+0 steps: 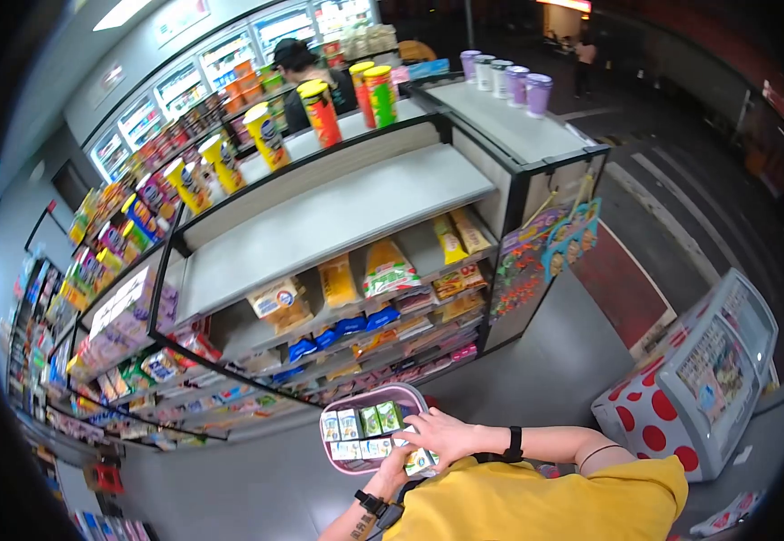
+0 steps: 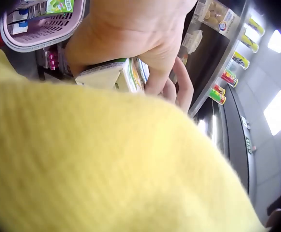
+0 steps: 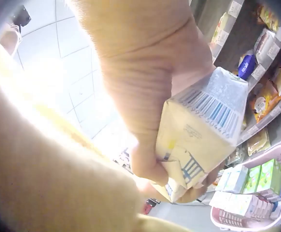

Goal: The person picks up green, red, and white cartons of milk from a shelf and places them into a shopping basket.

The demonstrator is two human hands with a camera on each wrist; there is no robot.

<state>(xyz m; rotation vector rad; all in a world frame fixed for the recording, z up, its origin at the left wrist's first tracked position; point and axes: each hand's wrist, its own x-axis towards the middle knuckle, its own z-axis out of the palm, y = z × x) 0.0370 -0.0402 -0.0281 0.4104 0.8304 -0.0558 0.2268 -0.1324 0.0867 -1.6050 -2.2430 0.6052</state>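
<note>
In the head view my left hand and right hand come together at a small drink carton, close to the yellow shirt. The right wrist view shows my right hand gripping a pale carton with a blue barcode on its end. Its thumb lies along a folded flap. Seen from the left wrist, my left hand curls round a white and green carton. Beside the hands is a pink basket that holds rows of white cartons and green cartons.
A shelf unit with bagged snacks stands in front, chip tubes along its top. Purple and white cups line the counter. To the right is a red-dotted freezer. Another person is behind the shelves.
</note>
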